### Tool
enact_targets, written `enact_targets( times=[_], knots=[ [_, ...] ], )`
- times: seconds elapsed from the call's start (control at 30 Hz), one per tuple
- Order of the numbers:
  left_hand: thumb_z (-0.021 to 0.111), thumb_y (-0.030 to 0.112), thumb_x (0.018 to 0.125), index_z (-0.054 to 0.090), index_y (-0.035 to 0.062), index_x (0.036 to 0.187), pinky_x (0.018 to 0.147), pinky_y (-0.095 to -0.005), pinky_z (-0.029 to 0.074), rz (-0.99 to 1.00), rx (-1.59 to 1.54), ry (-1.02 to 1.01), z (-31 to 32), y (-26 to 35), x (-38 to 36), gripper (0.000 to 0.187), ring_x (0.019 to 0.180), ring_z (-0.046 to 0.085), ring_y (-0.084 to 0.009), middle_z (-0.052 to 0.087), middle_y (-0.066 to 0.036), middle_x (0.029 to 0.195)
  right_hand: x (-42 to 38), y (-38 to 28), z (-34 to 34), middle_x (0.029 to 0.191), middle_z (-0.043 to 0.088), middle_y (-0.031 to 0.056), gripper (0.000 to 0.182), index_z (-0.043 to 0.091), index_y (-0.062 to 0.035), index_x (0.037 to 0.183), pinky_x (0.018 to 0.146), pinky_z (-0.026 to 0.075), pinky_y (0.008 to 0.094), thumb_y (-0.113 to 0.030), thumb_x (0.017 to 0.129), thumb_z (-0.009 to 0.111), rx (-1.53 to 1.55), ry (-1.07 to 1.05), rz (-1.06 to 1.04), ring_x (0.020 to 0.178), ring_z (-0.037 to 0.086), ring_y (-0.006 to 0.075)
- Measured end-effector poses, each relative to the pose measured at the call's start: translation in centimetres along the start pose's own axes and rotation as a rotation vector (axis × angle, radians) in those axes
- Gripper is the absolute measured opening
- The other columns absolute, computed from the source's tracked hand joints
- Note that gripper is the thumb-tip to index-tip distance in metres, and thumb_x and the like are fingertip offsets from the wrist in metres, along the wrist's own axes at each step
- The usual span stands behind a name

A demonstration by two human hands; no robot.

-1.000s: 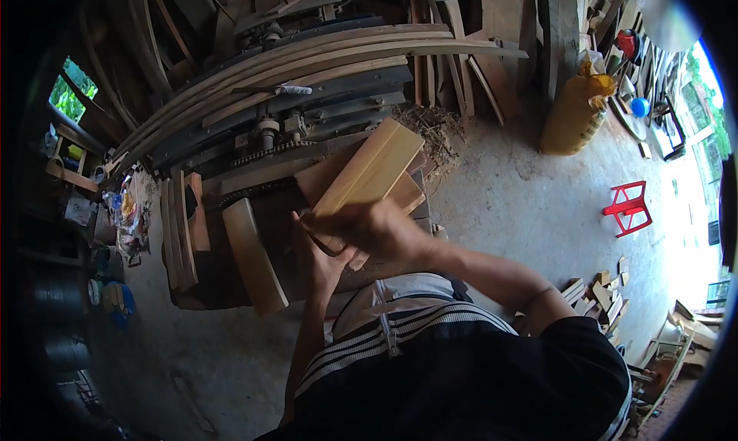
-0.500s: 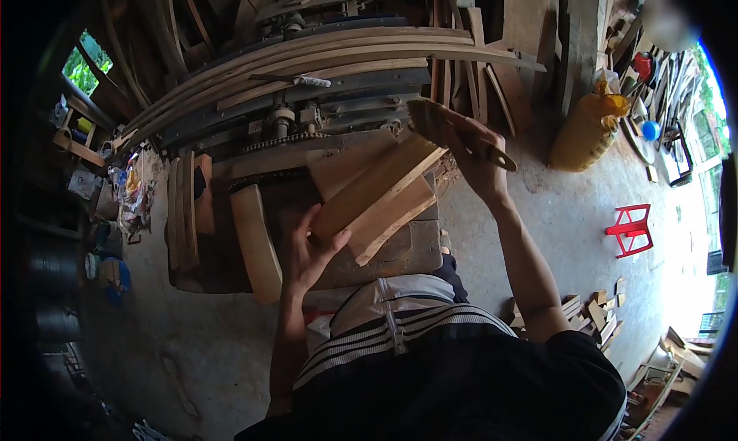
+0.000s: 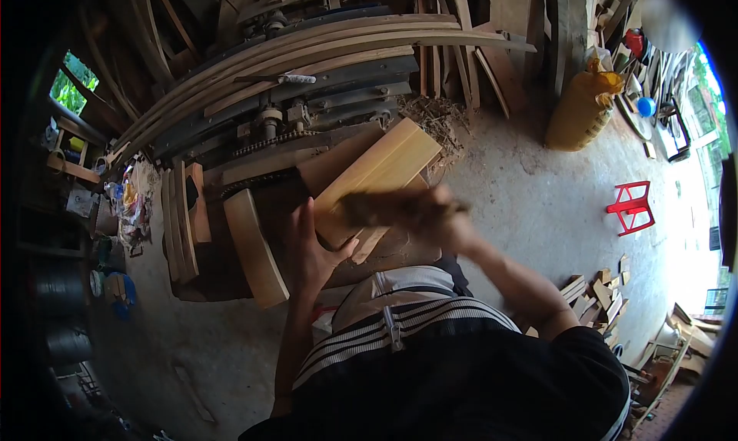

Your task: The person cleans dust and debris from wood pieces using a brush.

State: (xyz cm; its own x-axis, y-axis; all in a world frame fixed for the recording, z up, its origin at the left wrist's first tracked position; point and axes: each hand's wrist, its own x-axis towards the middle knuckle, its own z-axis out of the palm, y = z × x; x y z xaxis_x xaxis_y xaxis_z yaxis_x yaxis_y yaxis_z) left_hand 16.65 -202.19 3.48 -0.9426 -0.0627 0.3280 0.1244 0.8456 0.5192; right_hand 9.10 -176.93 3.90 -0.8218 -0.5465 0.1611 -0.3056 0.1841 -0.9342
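Note:
A light wooden block (image 3: 392,160) lies tilted over the workbench, its far end pointing up and right. My left hand (image 3: 315,245) is at its near end, thumb and fingers spread around the end and touching it. My right hand (image 3: 442,222), blurred by motion, grips a brush-like tool (image 3: 369,209) over the block's near part. Beneath the block is another board (image 3: 370,243), partly hidden. To the left a curved wooden piece (image 3: 256,249) lies on the bench (image 3: 207,286).
Long wooden strips (image 3: 307,45) lie across machinery with a chain (image 3: 277,140) beyond the bench. Narrow boards (image 3: 177,226) rest at the bench's left. A yellow sack (image 3: 582,111), red stool (image 3: 632,208) and wood offcuts (image 3: 600,299) stand or lie on the right floor.
My right hand and the tool have swept from the block's far end down and left to its near part. The block's upper face is now more exposed.

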Motion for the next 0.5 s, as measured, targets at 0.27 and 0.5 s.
enact_targets(
  times=[0.27,0.5],
  knots=[
    [0.075,0.039,0.082,0.042,-0.0018,0.140,0.089,-0.0374,0.052,-0.396,-0.725,-0.170,-1.0,-1.1,0.3,0.079,0.103,0.064,-0.0287,0.060,-0.018,0.122,2.6,-2.8,-10.9,0.094,0.074,0.0076,0.023,0.070,-0.0043,0.116,0.071,0.056,0.0232,-0.009,0.094,0.064,-0.263,0.708,-0.048,0.081,0.069,0.0089],
    [0.024,0.072,0.095,0.046,0.0015,0.138,0.077,-0.0332,0.057,-0.818,-0.933,-0.366,-1.7,-4.0,-0.6,0.085,0.085,0.071,-0.0223,0.067,-0.015,0.107,4.2,-4.4,-6.2,0.096,0.072,0.0109,0.026,0.071,-0.0084,0.115,0.067,0.055,0.0307,-0.004,0.090,0.065,-0.468,0.619,-0.254,0.076,0.071,0.0201]
  ],
)
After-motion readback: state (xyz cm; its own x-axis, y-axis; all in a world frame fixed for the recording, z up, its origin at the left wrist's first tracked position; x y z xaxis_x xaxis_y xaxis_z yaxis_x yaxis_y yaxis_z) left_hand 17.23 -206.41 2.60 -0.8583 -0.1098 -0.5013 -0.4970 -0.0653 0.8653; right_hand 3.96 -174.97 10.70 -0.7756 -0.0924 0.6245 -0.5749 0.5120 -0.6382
